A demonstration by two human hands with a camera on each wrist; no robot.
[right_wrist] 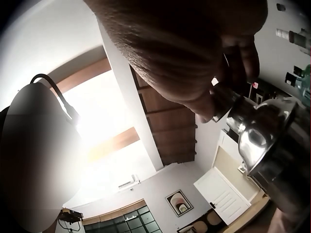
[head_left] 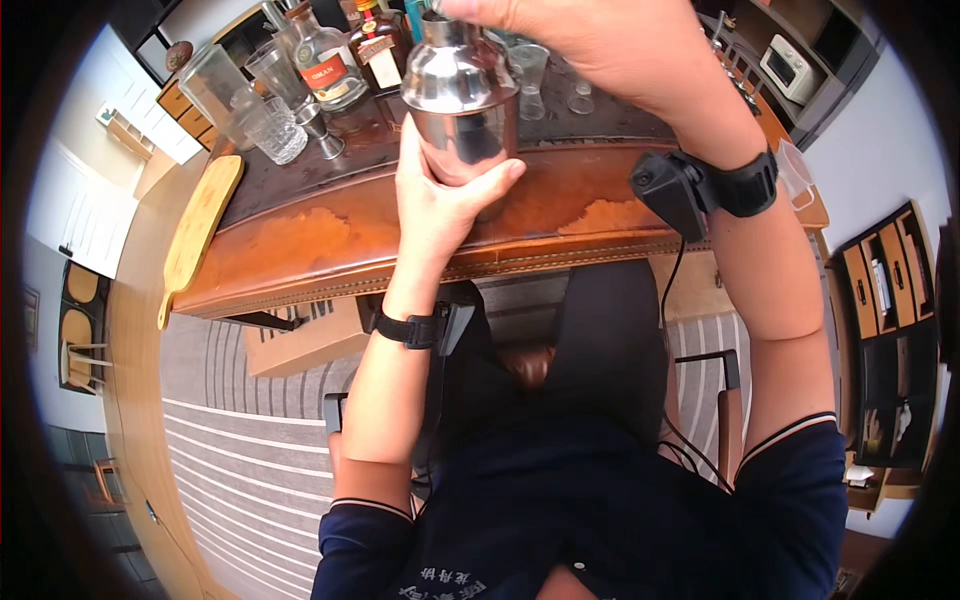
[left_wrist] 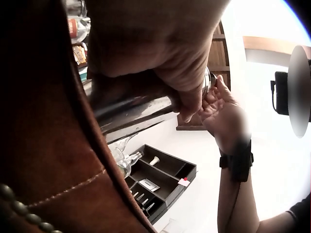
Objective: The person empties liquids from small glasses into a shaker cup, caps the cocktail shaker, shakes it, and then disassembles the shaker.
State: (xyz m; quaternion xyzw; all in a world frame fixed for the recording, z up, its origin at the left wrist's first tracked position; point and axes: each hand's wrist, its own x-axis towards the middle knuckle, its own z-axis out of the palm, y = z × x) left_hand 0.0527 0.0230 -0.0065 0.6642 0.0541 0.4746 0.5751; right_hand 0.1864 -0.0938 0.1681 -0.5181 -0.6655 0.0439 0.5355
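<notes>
A shiny metal cocktail shaker stands upright at the padded front edge of the bar table. My left hand grips its lower body, with the thumb along the near side. From above, my right hand reaches over the shaker's top, its fingertips pinching the small cap. In the right wrist view the shaker's rounded shoulder shows just below those fingers. The left wrist view has my left hand wrapped around the body and the right hand at the top end.
Behind the shaker's left side stand a labelled liquor bottle, a darker bottle, a cut-glass tumbler and a metal jigger. Clear glasses are on the right. A wooden board lies at the left edge.
</notes>
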